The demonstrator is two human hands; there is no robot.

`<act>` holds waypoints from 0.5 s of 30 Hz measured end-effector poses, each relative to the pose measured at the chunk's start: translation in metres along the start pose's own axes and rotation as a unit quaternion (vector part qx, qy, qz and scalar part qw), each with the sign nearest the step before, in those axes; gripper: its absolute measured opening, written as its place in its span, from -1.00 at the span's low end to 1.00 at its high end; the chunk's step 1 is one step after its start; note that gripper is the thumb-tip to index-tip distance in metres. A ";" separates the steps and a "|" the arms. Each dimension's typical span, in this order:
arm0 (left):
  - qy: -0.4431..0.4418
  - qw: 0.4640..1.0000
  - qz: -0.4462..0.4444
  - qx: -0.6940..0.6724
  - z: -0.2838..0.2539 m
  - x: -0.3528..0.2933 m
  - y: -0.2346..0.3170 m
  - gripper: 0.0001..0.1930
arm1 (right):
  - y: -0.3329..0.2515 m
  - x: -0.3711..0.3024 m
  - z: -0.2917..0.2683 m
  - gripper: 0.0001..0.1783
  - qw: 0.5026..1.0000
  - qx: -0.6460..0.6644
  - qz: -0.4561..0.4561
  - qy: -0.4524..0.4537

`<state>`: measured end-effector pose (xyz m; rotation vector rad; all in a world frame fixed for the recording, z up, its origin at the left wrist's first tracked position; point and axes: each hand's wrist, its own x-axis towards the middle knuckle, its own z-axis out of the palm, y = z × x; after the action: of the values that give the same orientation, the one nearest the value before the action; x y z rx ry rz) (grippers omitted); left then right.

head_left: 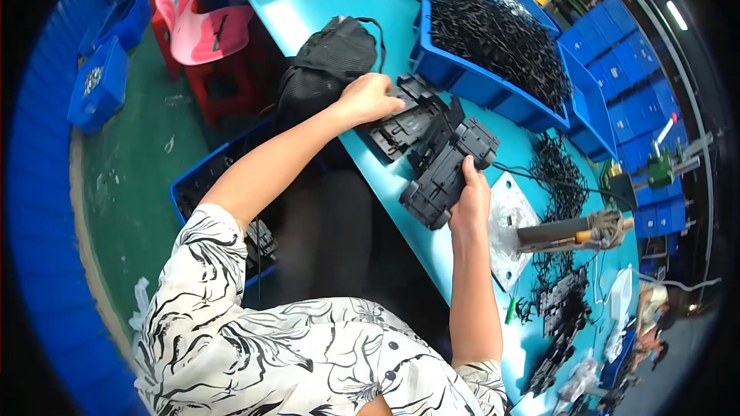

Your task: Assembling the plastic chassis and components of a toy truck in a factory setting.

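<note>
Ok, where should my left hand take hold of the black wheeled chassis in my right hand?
I'd grip the black wheeled chassis by its near, lower-left end, bringing the left hand in from the left. That end sticks out free, while the right hand covers part of the right long edge.

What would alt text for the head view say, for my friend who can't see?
A person's right hand holds a black toy car chassis over a turquoise table, while the left hand is at black plastic parts beside it. Beyond stands a blue bin heaped with small black pieces; a black bag is to the left.
</note>
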<state>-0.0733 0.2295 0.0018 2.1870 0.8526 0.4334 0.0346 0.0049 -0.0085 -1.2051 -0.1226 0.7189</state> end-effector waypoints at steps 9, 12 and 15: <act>-0.079 0.992 0.003 0.094 0.010 0.012 0.018 -0.60 | 0.008 0.043 0.024 -0.61 0.992 -0.112 -0.023 -0.045; -0.089 0.994 -0.010 0.065 0.007 0.014 0.006 -0.48 | 0.007 0.044 0.022 -0.68 0.993 -0.113 0.016 -0.034; -0.110 0.993 -0.015 0.038 0.000 0.014 0.006 -0.42 | 0.000 0.044 0.014 -0.68 0.986 -0.133 0.044 -0.087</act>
<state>-0.0606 0.2363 0.0071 2.2385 0.7911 0.1433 0.0619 0.0414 -0.0156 -1.4070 -0.3203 0.9061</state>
